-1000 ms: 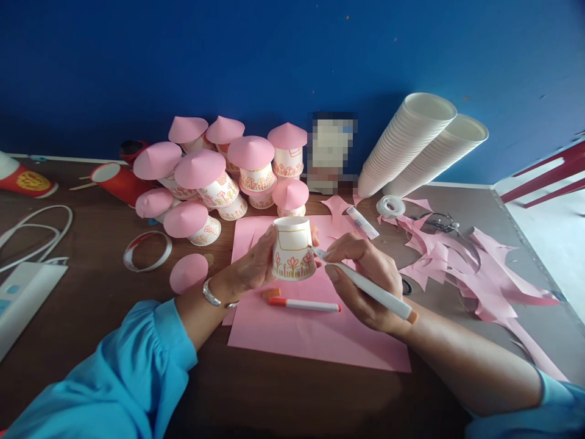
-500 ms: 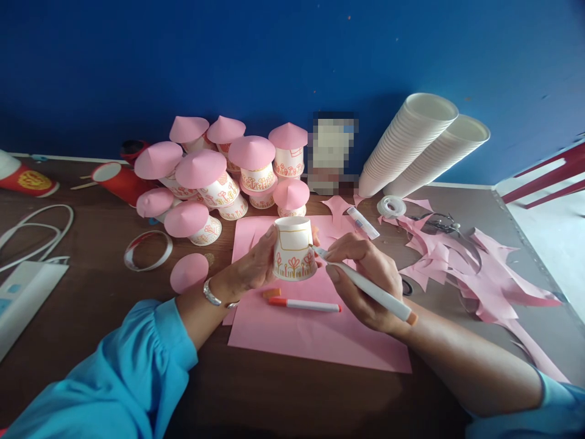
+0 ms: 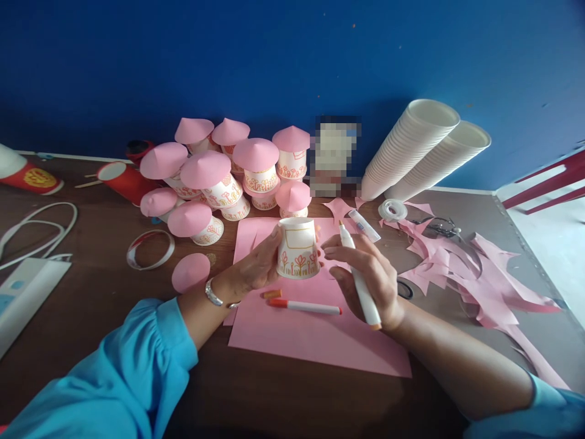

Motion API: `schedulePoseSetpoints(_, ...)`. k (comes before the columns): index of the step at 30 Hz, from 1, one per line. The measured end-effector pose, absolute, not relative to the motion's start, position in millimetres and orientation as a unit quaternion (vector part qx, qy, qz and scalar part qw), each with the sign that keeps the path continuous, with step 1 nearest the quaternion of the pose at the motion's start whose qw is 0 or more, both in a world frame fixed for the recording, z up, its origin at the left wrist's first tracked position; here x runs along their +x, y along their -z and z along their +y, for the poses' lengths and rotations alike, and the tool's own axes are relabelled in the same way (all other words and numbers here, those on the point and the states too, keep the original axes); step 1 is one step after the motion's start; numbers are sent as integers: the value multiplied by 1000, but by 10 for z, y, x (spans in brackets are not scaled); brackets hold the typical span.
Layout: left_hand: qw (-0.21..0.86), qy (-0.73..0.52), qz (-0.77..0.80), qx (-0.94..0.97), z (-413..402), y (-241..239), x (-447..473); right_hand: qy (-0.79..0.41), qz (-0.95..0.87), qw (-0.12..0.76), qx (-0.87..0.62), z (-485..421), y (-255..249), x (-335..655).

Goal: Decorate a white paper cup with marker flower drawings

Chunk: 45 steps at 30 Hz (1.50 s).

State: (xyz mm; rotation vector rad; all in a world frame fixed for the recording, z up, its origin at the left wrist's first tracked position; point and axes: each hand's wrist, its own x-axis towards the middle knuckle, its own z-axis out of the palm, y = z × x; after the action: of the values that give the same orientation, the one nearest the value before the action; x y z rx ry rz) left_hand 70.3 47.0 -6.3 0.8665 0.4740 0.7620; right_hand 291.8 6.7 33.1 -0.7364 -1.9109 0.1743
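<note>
My left hand (image 3: 262, 262) grips an upside-down white paper cup (image 3: 298, 250) by its side, the fingers partly hidden behind it. Red flowers and yellow-brown grass run round the cup's lower part, and a yellow-brown outline marks its upper part. To the right, my right hand (image 3: 365, 271) is closed round a white marker (image 3: 361, 280), uncapped tip up and apart from the cup. Beneath lie pink paper sheets (image 3: 315, 347) with a red-capped marker (image 3: 306, 306) and a loose orange-brown cap (image 3: 273, 294) on them.
Several decorated cups with pink cone tops (image 3: 205, 171) stand at the back left. Two leaning stacks of white cups (image 3: 411, 149), a tape roll (image 3: 393, 210), a glue stick (image 3: 364, 225) and pink scraps (image 3: 484, 274) are on the right. A power strip (image 3: 34, 299) lies left.
The marker's tip has come off the cup. My right hand has drawn slightly away and turned the marker more upright. The cup stays in my left hand.
</note>
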Motion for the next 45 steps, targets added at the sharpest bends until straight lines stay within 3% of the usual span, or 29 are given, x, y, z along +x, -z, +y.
schedulePoseSetpoints(8,792,-387,205,426,500,-5,853,46,-820,467,-327,118,-180,2920)
schedulePoseSetpoints(17,775,-318,169,520,504,-38,820,57,-841,424,-331,112,-182,2940)
schedulePoseSetpoints(32,716,-344,271,543,487,-200,881,11,-830,489,-270,23,-347,2901)
schedulePoseSetpoints(45,725,-332,265,543,492,-157,874,67,-830,480,-276,61,-350,2885)
